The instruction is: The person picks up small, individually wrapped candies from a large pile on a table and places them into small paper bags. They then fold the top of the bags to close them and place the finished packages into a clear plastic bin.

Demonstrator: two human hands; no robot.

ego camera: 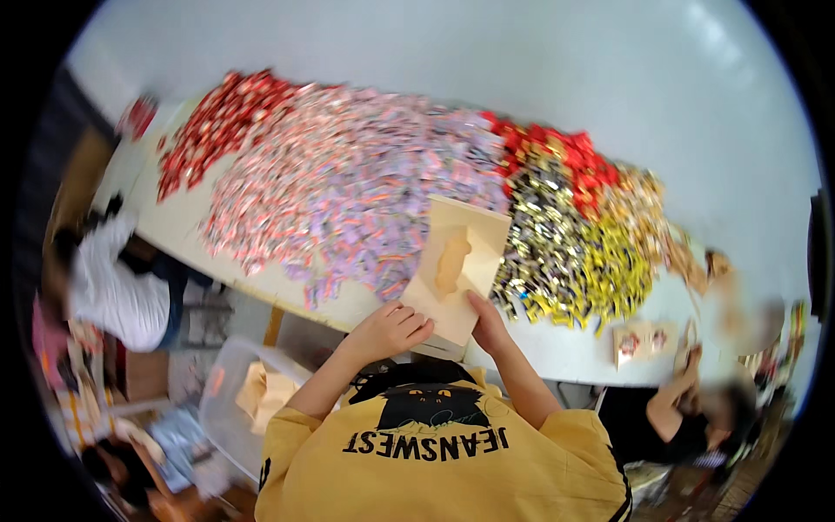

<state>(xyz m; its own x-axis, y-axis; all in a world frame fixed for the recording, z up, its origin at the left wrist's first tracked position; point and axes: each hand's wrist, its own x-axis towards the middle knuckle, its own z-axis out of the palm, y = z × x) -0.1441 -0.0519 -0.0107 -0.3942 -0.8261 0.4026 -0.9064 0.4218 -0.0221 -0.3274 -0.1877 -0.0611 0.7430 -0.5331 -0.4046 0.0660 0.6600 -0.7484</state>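
Note:
A cream-coloured paper box or bag (470, 287) with a tan irregular shape on it, perhaps a cut-out, is tilted in front of my chest. My right hand (490, 329) grips its lower right edge, thumb on top. The curled fingers of my left hand (391, 334) lie against its lower left edge; whether they pinch it is unclear. Just beyond it, small purple wrapped pieces (372, 222), probably sweets, are heaped on the white table (548, 355). Black-and-gold wrapped pieces (541, 215) lie to its right.
Pink-and-white (274, 189), dark red (228, 117), bright red (554, 150) and yellow (613, 267) wrapped pieces spread along the table. A decorated box (642, 342) stands at right near a seated person (678, 411). Lower left, a clear plastic bin (222, 404) contains tan paper items; others sit nearby.

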